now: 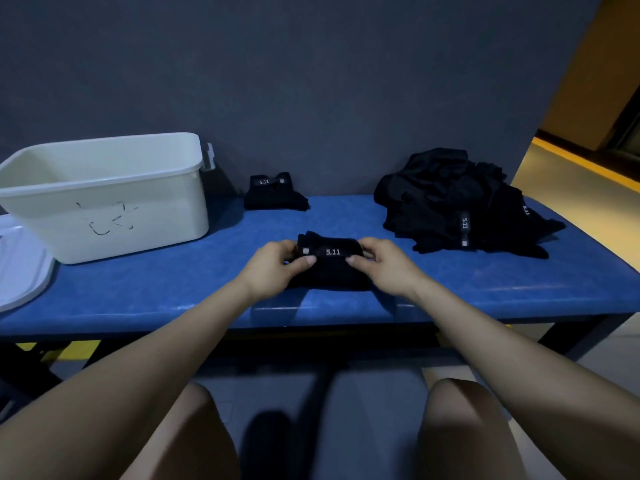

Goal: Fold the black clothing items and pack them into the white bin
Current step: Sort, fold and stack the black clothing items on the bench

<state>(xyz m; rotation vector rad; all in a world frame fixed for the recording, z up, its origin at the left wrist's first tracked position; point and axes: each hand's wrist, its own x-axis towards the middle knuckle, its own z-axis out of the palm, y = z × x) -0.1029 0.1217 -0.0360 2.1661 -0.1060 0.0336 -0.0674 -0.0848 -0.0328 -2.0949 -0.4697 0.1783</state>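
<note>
A folded black garment (330, 268) with a "5.11" waistband lies on the blue table (173, 282) near its front edge. My left hand (277, 266) pinches its left end and my right hand (384, 263) pinches its right end. A second folded black garment (273, 194) rests at the back of the table against the wall. A loose pile of black clothing (457, 202) sits at the right. The white bin (114, 202) stands at the left, with a black scribble on its front wall; no clothing shows in the part of its inside that I can see.
A white lid (20, 268) lies flat at the far left edge, beside the bin. A dark grey wall runs behind the table. My knees are below the front edge. Yellow-edged floor shows at the right.
</note>
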